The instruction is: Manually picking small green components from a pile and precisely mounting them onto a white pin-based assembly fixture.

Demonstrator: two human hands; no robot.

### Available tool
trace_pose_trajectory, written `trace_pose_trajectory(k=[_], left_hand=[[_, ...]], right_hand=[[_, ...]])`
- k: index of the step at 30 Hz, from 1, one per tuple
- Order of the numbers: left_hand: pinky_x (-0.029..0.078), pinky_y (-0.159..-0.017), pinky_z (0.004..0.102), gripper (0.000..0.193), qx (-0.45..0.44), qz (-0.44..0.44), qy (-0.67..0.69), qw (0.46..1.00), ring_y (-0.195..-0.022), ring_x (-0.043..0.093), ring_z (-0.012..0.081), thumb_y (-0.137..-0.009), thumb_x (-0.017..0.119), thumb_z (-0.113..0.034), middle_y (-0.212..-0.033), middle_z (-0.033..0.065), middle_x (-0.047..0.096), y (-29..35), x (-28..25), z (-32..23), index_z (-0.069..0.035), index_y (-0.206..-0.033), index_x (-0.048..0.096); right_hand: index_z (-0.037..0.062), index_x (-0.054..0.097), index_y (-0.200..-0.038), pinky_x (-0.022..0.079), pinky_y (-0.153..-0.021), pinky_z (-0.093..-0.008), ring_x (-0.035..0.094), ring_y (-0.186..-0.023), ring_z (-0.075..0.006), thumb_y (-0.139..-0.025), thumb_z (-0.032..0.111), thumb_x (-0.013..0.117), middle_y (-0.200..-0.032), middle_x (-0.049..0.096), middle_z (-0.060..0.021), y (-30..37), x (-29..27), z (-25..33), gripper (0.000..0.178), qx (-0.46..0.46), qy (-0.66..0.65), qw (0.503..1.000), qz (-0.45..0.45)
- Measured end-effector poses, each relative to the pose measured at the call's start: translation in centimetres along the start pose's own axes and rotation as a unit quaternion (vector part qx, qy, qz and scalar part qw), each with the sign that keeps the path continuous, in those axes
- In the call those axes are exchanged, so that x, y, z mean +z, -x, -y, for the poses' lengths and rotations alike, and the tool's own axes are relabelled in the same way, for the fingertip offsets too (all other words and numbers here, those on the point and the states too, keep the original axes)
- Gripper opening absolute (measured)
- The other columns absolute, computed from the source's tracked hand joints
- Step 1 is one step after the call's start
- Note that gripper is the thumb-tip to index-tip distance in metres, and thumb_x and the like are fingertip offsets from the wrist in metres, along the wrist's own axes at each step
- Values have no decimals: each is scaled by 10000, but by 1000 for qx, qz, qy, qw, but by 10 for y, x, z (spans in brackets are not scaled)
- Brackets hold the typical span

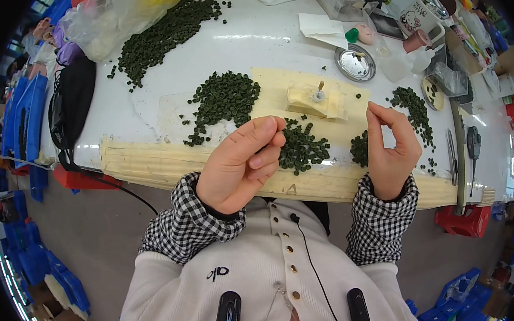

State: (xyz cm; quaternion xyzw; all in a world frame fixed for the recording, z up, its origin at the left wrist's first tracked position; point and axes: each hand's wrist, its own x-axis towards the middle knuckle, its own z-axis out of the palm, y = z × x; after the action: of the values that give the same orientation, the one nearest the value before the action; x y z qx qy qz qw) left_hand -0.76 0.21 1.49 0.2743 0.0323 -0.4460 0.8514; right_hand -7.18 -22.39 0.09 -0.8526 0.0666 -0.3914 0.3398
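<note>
My left hand is closed, thumb pressed to the index finger, above the table's near edge; whatever it may pinch is hidden. Next to its fingertips lies a heap of small dark green pieces. My right hand pinches thumb and index finger together; anything between them is too small to make out. Beside it sits a smaller pile of the same green pieces. Between the hands, farther back, stands a block wrapped in cream tape with a small upright pin on top.
More green pieces lie in a middle heap, a far-left heap and a right heap. A round metal dish, tweezers and a screwdriver lie rightward. A black bag hangs at the left edge.
</note>
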Motion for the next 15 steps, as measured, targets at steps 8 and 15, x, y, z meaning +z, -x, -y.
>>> trace_pose_trajectory(k=[8, 15], left_hand=[[316, -515, 170, 220, -11, 38, -48, 998, -565, 326, 25, -993, 454, -203, -915, 7, 582, -17, -3, 9, -37, -1109, 540], [301, -498, 158, 259, -12, 15, -71, 997, -561, 355, 12, -963, 518, -151, -957, 49, 636, -12, -2, 9, -8, -1171, 576]], right_hand=[[-41, 669, -941, 490, -699, -245, 641, -755, -156, -785, -82, 645, -850, 682, -114, 7, -10, 23, 163, 95, -145, 984, 52], [-36, 670, -925, 483, -736, -248, 635, -810, -166, -779, -82, 649, -890, 680, -107, 22, 4, 46, 154, 128, -261, 950, 117]])
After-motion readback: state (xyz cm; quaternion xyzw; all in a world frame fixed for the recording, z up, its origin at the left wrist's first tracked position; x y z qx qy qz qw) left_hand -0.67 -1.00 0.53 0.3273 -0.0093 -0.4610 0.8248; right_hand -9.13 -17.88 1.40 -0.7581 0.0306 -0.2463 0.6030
